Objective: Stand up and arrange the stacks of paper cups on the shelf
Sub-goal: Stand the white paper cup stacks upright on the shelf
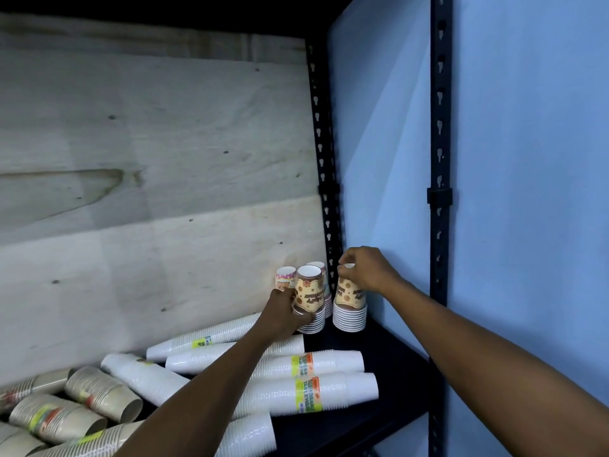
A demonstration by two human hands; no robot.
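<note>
Several short stacks of printed paper cups stand upside down at the back right corner of the black shelf (389, 354). My left hand (283, 311) grips the front yellow-patterned stack (309, 298) at its lower left side. My right hand (362, 268) pinches the top of the rightmost yellow-patterned stack (350, 308). Two more stacks stand behind: a pink-banded stack (285, 278) and another stack (319, 267), partly hidden. Long sleeves of white cups (316, 390) lie on their sides in front, under my left forearm.
Brown kraft cup sleeves (99, 394) lie tumbled at the lower left of the shelf. A plywood back panel (158, 192) closes the rear. Black slotted uprights (440, 159) stand at the right, against a blue wall (527, 192).
</note>
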